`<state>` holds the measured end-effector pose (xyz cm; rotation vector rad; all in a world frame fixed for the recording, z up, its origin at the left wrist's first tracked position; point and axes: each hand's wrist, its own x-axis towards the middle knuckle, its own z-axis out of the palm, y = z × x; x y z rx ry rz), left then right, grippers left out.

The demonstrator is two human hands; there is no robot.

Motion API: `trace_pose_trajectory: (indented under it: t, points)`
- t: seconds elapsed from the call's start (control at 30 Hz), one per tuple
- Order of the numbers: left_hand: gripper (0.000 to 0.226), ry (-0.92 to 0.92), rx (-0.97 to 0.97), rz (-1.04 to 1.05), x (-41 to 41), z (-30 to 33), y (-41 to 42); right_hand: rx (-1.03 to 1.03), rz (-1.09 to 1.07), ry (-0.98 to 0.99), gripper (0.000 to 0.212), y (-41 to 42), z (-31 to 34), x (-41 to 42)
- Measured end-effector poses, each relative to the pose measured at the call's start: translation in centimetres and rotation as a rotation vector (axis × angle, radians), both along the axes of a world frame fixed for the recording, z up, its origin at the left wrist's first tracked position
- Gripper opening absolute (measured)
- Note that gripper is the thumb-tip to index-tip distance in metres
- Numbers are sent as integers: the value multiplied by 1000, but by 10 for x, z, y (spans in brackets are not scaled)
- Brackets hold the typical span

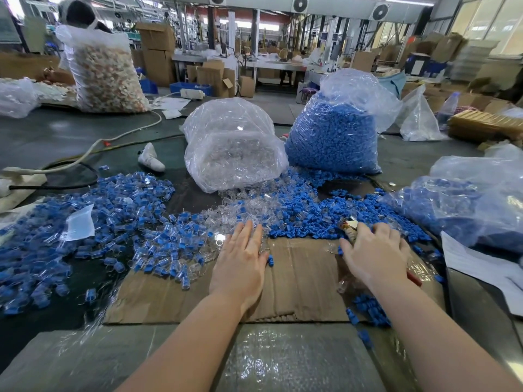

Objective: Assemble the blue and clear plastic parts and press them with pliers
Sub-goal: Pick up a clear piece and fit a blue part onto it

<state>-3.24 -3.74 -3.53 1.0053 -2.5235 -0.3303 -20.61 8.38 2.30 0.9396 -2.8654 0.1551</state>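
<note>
Reaching forward over a cardboard sheet [297,267], both forearms enter from the bottom edge. Bare cardboard between the two hands is the only open working patch; its far edge is banked with loose blue parts [305,216] and clear parts [243,205]. Left of the sheet, a wide spread of joined blue-and-clear pieces [113,222] covers the dark table [56,131] out to the left frame edge. Behind the piles stand a bag of clear parts [232,154] and, just to its right, a bag of blue parts [334,137]; a third bag with blue parts [467,205] lies at far right, above a white paper [481,267].

Left hand [240,258]: palm down, fingers straight and together, tips touching the clear parts at the sheet's far edge; grips nothing.

Right hand [373,250]: palm down, fingers curled around pliers [349,226]; the tool's head shows past the fingertips, blurred, and a red handle tip sticks out near the wrist. Jaw setting of the pliers cannot be told. Hand sits at the sheet's right side, against the blue pile.

A few blue parts lie scattered on the near right corner of the sheet. A white cable [121,134] runs across the table at far left.
</note>
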Motion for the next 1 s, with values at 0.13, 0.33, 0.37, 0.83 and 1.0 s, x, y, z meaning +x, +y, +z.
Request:
trace_pose_trajectory:
  t: [0.13,0.33,0.37,0.83,1.0]
  points:
    - [56,-22,-7,11,0,-1,0,-78,168,96,53,-11,-1,17]
    - [55,-83,-17,19,-2,-2,-1,-126,363,-1,54,-36,-16,40]
    - [55,-96,-19,23,-2,-2,-2,-130,376,-19,53,-39,-19,43]
    - [58,-195,12,85,-5,3,-1,-88,268,-158,56,-53,-42,49]
    - [62,-217,70,135,-12,7,-4,-100,230,-250,55,-59,-40,48]
